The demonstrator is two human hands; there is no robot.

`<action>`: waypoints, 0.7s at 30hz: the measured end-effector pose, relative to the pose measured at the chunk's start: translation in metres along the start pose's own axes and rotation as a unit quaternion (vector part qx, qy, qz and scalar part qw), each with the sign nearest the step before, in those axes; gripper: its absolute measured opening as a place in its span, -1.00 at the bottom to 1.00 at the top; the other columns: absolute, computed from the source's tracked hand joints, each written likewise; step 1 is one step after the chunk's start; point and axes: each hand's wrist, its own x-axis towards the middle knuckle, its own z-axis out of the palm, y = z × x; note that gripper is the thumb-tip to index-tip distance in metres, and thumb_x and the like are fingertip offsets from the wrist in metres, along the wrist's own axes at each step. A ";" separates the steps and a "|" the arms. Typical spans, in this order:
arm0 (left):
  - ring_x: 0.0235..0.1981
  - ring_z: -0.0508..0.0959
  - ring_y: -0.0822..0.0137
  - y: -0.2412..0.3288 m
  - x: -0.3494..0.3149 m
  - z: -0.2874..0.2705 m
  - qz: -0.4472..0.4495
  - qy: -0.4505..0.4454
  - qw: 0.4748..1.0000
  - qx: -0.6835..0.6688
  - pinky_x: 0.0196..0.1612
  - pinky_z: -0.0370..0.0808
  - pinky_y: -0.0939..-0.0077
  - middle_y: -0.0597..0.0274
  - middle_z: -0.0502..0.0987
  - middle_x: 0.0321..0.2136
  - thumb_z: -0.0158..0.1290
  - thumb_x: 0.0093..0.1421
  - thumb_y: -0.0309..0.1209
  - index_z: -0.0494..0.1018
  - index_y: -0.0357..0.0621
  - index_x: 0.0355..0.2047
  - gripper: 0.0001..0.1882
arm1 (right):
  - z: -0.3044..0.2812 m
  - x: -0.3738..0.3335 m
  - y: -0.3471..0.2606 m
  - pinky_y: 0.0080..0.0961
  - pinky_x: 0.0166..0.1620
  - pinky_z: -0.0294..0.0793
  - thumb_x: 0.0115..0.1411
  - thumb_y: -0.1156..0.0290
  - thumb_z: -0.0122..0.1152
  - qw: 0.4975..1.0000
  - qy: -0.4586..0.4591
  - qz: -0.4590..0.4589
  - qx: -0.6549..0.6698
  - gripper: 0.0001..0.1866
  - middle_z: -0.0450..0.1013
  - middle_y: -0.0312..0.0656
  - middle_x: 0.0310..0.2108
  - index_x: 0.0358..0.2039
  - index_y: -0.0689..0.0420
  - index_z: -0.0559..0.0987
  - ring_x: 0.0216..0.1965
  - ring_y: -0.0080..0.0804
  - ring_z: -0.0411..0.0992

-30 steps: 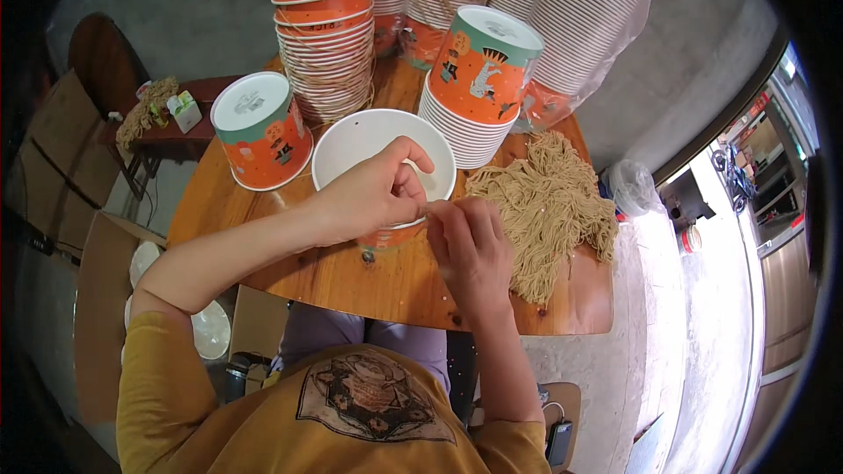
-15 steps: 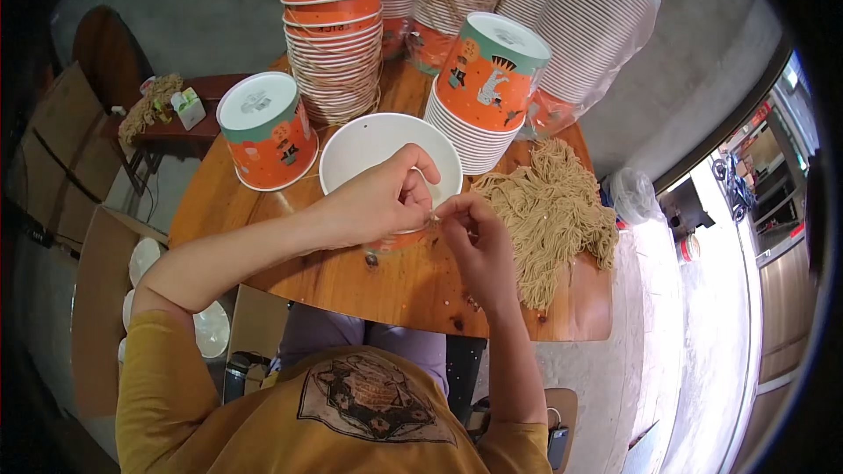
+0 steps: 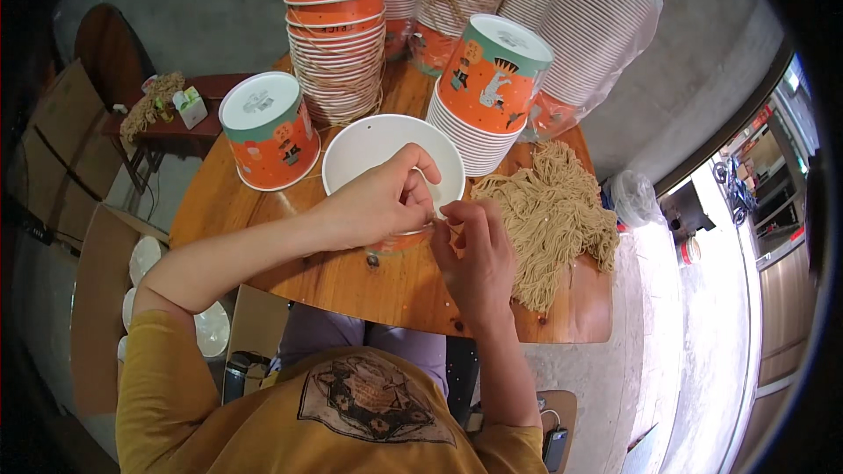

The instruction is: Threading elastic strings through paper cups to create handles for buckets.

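Note:
An open white-lined paper bucket [image 3: 364, 145] with an orange outside stands upright on the wooden table in front of me. My left hand [image 3: 391, 197] reaches over it, fingers curled and closed at its near right rim. Right beside that spot, my right hand [image 3: 479, 250] pinches what looks like the end of a thin beige cord, mostly hidden by the fingers. The two sets of fingertips nearly meet at the rim. To the right lies a loose heap of beige cords [image 3: 553, 228].
An upside-down orange bucket [image 3: 268, 136] stands at the left. Behind are a tall bucket stack [image 3: 338, 61] with cords on it, a shorter upside-down stack [image 3: 496, 79] and plastic-wrapped stacks [image 3: 588, 26]. A cardboard box [image 3: 105, 316] sits on the floor at left.
My right hand has turned and drawn slightly down, its fingers a little more spread. My left hand stays at the rim, and the bucket has not visibly moved.

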 end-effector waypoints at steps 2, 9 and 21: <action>-0.36 0.41 0.56 0.000 0.000 0.000 0.007 0.006 1.000 0.014 -0.24 0.36 0.61 0.35 0.45 -0.41 0.03 0.19 -0.57 0.16 -0.15 -0.03 -0.62 | 0.000 -0.001 0.002 -0.38 -0.47 0.48 0.05 0.53 0.30 1.000 -0.010 -0.006 0.008 -0.74 0.37 -0.25 -0.39 -0.26 0.07 0.44 -0.41 -0.29 0.48; -0.37 0.41 0.56 0.005 -0.001 0.002 -0.003 0.009 1.000 0.015 -0.23 0.36 0.61 0.35 0.45 -0.42 0.04 0.20 -0.57 0.15 -0.16 -0.04 -0.63 | 0.002 0.002 0.008 -0.40 -0.45 0.49 0.04 0.52 0.29 0.993 0.028 -0.102 -0.060 -0.80 0.38 -0.25 -0.37 -0.33 0.09 0.46 -0.42 -0.28 0.48; -0.47 0.39 0.55 -0.003 0.000 0.003 0.027 0.018 0.999 0.028 -0.38 0.39 0.61 0.33 0.41 -0.47 0.04 0.19 -0.55 0.20 -0.19 -0.15 -0.72 | -0.017 0.020 0.007 -0.67 -0.50 0.27 0.20 0.47 0.16 0.851 -0.171 0.351 0.352 -0.92 0.38 -0.40 -0.54 -0.38 0.21 0.51 -0.54 -0.73 0.30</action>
